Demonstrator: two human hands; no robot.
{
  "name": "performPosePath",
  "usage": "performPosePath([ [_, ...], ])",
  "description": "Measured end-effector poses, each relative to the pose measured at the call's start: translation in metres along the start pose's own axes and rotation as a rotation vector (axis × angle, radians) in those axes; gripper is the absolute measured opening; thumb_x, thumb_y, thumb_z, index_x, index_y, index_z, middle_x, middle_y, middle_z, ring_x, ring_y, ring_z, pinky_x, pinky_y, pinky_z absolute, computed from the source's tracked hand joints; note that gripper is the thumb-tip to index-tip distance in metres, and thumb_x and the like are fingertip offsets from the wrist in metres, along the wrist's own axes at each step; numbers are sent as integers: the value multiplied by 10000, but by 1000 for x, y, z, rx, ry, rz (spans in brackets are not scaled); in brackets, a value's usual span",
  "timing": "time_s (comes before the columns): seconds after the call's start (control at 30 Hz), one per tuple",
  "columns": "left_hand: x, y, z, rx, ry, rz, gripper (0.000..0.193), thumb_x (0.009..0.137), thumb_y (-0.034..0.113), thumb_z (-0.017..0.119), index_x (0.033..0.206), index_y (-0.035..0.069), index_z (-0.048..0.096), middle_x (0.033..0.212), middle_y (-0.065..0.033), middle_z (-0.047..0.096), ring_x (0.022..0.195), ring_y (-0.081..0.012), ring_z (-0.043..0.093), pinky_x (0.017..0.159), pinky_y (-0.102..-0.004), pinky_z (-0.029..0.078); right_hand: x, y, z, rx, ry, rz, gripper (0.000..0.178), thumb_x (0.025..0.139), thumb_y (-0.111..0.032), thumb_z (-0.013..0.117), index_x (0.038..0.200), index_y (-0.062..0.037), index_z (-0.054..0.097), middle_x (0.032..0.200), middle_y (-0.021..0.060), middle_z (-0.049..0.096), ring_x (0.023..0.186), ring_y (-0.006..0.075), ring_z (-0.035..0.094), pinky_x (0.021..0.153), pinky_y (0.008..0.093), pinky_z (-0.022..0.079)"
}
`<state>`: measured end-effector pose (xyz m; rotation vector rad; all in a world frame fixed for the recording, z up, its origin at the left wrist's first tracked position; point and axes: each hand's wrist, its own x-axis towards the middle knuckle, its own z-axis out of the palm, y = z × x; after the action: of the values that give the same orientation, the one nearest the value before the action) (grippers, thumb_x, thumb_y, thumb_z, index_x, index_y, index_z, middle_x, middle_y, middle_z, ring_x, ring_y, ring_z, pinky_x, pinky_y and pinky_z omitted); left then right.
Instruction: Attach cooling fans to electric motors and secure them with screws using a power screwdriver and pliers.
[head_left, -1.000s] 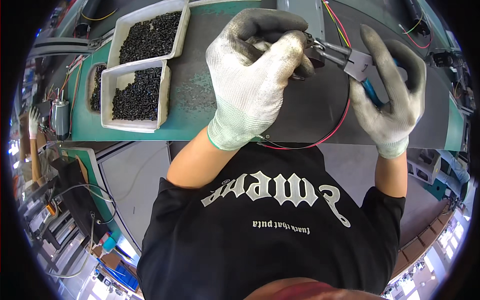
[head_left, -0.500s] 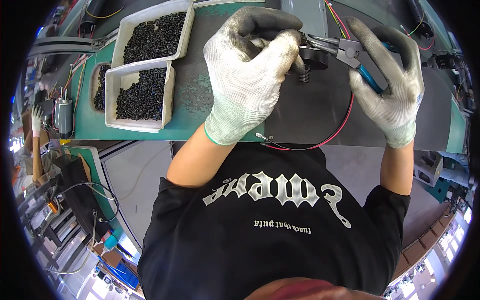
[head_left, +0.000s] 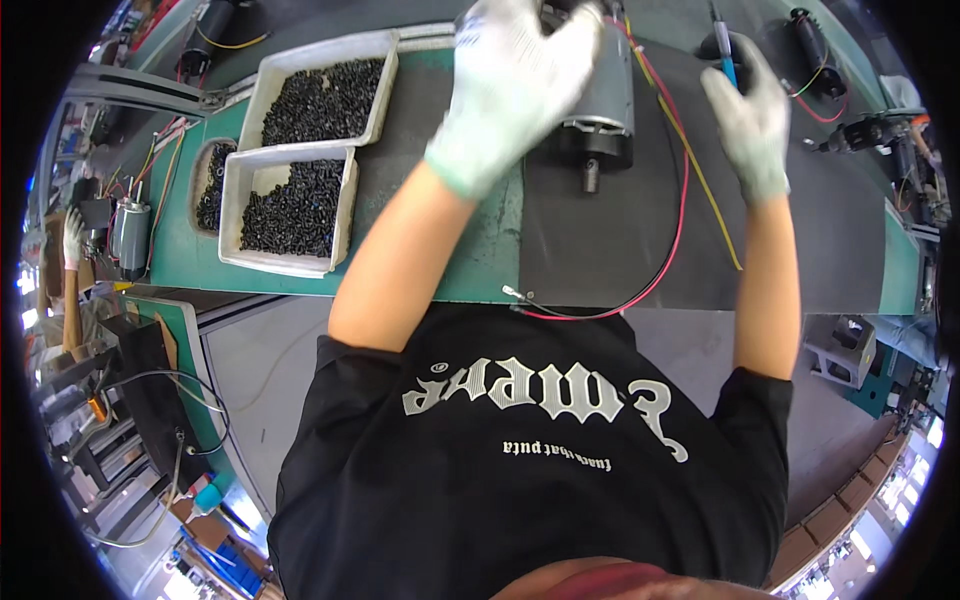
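Observation:
A grey cylindrical motor (head_left: 606,105) stands or lies at the far middle of the bench, its black end and threaded-looking shaft (head_left: 590,177) toward me. My left hand (head_left: 515,95), in a white glove with dark fingertips, grips the motor's far end with thumb and fingers; the picture's edge cuts off part of it. Red and black leads (head_left: 672,245) curve from the motor to the front edge, ending in a metal terminal (head_left: 513,292). Beside them runs a yellow wire (head_left: 708,190). Farther right, my gloved right hand (head_left: 755,125) closes around blue-handled pliers (head_left: 727,68).
Two white trays (head_left: 352,190) of small black parts stand at left, next to an oval holder (head_left: 197,190) with more. A black motor (head_left: 818,60) and a dark tool (head_left: 860,135) lie at right. Another grey motor (head_left: 130,240) and another person's gloved hand (head_left: 73,238) are far left.
The pliers have left the motor's shaft end and moved away, up and right, in my right hand. My left hand has shifted from the shaft end to the motor's far end.

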<state>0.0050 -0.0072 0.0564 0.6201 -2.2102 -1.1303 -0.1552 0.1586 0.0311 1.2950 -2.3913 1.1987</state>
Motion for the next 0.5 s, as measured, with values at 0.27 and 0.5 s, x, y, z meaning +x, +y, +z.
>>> performPosePath([
  [0.27, 91, -89, 56, 98, -220, -194, 850, 844, 665, 522, 1153, -124, 593, 1184, -333, 590, 1159, -420, 562, 981, -427, 438, 21, 87, 63, 1275, -325, 904, 120, 800, -128, 593, 901, -70, 620, 737, 19, 631, 616, 137, 602, 572, 256, 511],
  [0.5, 62, -51, 35, 49, -238, -192, 819, 777, 669, 621, 1109, -80, 639, 1076, -303, 650, 1005, -389, 651, 874, -399, 499, 4, 26, 43, 1362, -202, 602, 133, 807, -100, 593, 937, -75, 577, 760, 25, 601, 662, 153, 611, 653, 280, 519],
])
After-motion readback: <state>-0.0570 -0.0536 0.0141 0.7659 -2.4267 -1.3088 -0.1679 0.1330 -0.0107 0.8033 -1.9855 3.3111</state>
